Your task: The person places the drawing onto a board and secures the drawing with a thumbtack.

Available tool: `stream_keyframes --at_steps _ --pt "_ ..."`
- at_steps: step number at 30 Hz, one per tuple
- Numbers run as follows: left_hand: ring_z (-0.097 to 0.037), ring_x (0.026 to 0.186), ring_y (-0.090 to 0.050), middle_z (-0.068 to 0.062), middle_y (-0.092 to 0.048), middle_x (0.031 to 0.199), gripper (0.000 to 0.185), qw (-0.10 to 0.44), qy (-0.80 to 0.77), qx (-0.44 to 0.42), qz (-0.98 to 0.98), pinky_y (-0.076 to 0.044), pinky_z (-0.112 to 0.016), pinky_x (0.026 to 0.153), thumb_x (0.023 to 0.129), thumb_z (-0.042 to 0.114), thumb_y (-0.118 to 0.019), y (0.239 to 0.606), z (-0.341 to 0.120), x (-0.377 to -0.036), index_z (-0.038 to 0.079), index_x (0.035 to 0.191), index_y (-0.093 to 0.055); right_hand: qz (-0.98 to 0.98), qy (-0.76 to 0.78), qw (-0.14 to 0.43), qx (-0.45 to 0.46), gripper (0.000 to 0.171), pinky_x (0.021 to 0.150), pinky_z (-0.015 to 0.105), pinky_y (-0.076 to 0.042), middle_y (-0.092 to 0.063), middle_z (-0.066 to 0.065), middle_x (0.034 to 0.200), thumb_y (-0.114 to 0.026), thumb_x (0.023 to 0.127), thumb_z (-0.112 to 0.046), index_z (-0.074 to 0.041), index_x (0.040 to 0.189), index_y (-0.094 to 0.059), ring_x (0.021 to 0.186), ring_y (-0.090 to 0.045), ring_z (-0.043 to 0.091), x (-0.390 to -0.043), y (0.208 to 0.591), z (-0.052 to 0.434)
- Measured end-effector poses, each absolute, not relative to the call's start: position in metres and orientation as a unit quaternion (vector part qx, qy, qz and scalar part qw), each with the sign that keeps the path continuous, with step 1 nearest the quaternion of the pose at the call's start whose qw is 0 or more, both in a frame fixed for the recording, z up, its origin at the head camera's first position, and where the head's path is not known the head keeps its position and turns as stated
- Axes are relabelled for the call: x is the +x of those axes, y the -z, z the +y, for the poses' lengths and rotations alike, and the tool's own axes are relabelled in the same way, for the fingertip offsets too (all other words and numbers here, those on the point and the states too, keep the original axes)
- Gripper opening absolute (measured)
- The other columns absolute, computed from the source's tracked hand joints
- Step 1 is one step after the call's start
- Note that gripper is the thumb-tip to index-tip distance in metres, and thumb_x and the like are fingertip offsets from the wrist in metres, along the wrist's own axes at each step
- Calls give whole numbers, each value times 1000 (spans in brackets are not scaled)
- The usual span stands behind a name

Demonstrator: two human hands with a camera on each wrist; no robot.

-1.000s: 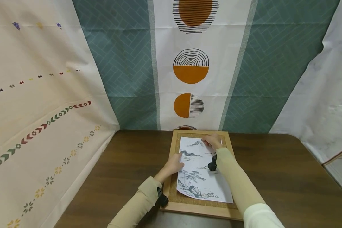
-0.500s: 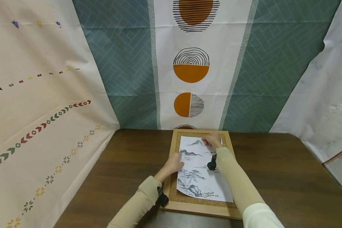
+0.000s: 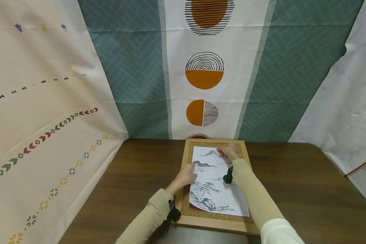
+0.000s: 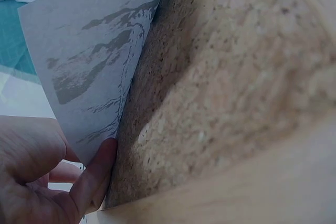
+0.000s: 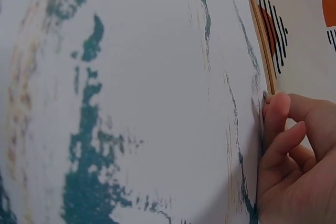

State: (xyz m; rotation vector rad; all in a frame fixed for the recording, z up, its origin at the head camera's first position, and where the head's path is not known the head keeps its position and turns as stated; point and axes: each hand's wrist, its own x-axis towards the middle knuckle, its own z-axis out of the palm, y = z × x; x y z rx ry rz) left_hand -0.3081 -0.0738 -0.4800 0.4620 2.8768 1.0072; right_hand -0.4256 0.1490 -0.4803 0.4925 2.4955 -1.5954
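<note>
A white sheet of paper (image 3: 211,189), printed with an ink landscape, lies over a wood-framed cork board (image 3: 211,222). My left hand (image 3: 185,174) rests at the paper's left edge, thumb and fingers spread. In the left wrist view its fingertip touches the paper (image 4: 94,51), which lifts off the cork (image 4: 236,77). Near the paper's upper right, my right hand (image 3: 228,150) has curled fingers. In the right wrist view, that hand (image 5: 299,156) seems to pinch a small grey thing (image 5: 265,95) at the paper's edge; its kind is mostly hidden by the fingertips.
The board sits on a dark brown wooden table (image 3: 286,189), which extends to both sides. Behind the table hangs a green and white cloth (image 3: 225,91) with orange circles. A patterned cream cloth (image 3: 64,125) hangs at left, a pale one (image 3: 350,112) at right.
Both hands, the paper and the board hold practically the same places. Only a slight shift of the head view shows.
</note>
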Motion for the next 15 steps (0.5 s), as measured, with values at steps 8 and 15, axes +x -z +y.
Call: stream_keyframes --at_steps 8,15 --pt "-29 109 -58 -32 -50 136 50 27 -335 149 930 -46 -36 73 88 1 -61 481 -76 -310 -18 132 -47 825 541 54 153 20 47 24 -33 -55 -3 51 -71 83 -17 -8 67 -64 46 -44 9 -427 480 147" --pt "-30 110 -58 -30 -51 136 50 27 -327 143 934 -49 -38 79 89 3 -61 484 -74 -309 -16 133 -47 830 531 51 163 22 46 24 -34 -52 -4 48 -70 79 -12 -10 60 -60 45 -44 9 -424 477 145"
